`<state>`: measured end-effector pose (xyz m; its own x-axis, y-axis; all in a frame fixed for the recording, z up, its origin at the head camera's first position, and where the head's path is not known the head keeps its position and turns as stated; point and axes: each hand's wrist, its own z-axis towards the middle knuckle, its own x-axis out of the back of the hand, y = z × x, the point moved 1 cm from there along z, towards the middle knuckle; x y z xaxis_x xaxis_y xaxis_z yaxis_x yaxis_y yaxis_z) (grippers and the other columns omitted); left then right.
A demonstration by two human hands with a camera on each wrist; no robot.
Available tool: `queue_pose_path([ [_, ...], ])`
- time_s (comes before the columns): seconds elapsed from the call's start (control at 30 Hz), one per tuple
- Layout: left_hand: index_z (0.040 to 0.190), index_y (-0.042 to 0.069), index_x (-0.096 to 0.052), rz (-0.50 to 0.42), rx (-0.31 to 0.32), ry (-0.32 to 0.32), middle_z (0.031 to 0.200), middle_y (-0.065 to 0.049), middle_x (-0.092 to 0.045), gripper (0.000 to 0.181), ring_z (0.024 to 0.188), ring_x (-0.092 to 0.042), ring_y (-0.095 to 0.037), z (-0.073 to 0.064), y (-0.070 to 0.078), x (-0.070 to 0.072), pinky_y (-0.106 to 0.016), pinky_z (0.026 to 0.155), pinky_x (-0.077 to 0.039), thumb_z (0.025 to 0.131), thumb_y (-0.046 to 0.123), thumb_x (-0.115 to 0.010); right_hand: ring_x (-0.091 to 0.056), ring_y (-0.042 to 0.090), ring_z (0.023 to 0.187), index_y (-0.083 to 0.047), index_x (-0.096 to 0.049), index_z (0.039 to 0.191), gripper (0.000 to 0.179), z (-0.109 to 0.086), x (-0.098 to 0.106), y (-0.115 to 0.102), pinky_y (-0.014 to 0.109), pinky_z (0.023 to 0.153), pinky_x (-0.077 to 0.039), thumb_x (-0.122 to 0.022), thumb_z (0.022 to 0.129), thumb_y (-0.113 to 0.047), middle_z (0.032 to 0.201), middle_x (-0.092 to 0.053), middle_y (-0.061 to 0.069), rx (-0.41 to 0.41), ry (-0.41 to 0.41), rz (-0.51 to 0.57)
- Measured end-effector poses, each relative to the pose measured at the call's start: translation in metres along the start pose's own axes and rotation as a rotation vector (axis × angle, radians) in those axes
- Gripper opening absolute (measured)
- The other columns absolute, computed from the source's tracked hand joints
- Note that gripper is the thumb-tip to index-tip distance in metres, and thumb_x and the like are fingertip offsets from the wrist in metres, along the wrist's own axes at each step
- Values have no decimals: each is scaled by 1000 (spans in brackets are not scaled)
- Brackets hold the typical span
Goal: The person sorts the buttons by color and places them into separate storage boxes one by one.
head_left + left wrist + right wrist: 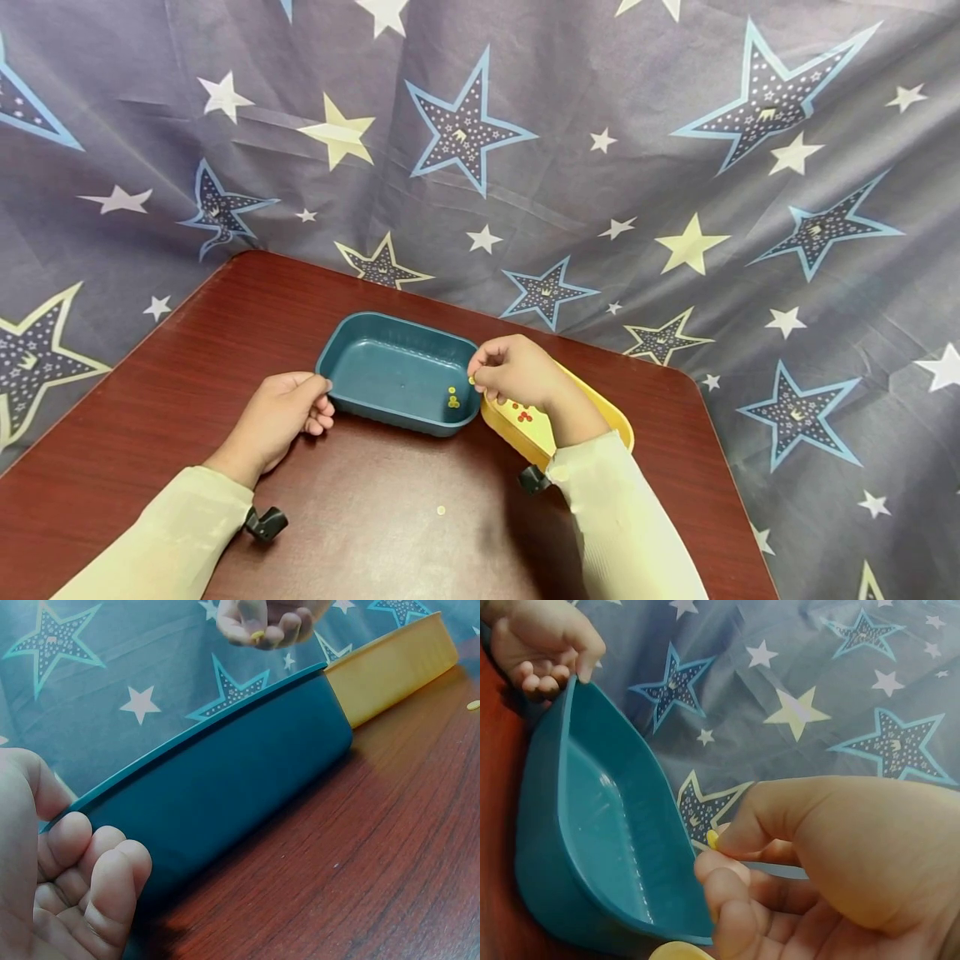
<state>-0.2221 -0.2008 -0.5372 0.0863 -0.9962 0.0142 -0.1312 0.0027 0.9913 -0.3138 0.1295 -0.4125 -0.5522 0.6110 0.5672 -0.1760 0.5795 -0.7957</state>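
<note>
My left hand (273,421) pinches the near left corner rim of a teal plastic tray (390,415) between thumb and fingers. Over the tray's right end, my right hand (521,375) pinches a small round yellow piece (712,839) between thumb and index finger. Several similar yellow pieces (453,402) lie on the tray floor toward the right. Up against that end stands a yellow tray (517,439), partly covered by my right hand and forearm. Small red pieces (524,417) show inside it.
One pale yellow piece (441,510) lies loose on the dark red wooden table (360,508), nearer to me than the trays. A grey curtain (570,217) printed with stars hangs close behind the table. Black wrist camera mounts (266,524) stick out from both sleeves.
</note>
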Motion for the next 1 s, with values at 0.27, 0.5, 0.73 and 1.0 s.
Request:
queue_pose_path([
  [0.27,86,-5,-66,-4,5,2,71,-4,-67,25,60,-68,-14,0,1,-1,-30,56,-63,99,14,-56,-67,19,66,-10,-75,92,8,23,0,-1,31,61,-61,-68,95,-13,80,-72,9,-67,-18,-84],
  [0.5,87,-5,-66,5,10,2,72,-4,-68,25,60,-68,-14,-1,1,-1,-30,56,-63,100,15,-56,-67,19,65,-13,-77,91,8,33,-4,-7,30,62,-63,-72,95,-17,77,-73,11,-85,-11,-151],
  [0.73,86,-5,-66,7,5,3,71,-4,-67,25,59,-68,-14,-1,-1,0,-30,56,-62,99,14,-56,-68,19,66,-16,-78,94,8,31,-6,-9,30,63,-64,-72,98,-18,77,-73,7,-104,-12,-182],
  [1.0,88,-6,-66,9,1,-2,72,-4,-67,27,61,-69,-15,1,-2,2,-31,57,-63,101,16,-56,-70,21,69,-16,-77,94,6,24,-5,-11,31,64,-64,-72,96,-17,80,-73,7,-81,1,-187],
])
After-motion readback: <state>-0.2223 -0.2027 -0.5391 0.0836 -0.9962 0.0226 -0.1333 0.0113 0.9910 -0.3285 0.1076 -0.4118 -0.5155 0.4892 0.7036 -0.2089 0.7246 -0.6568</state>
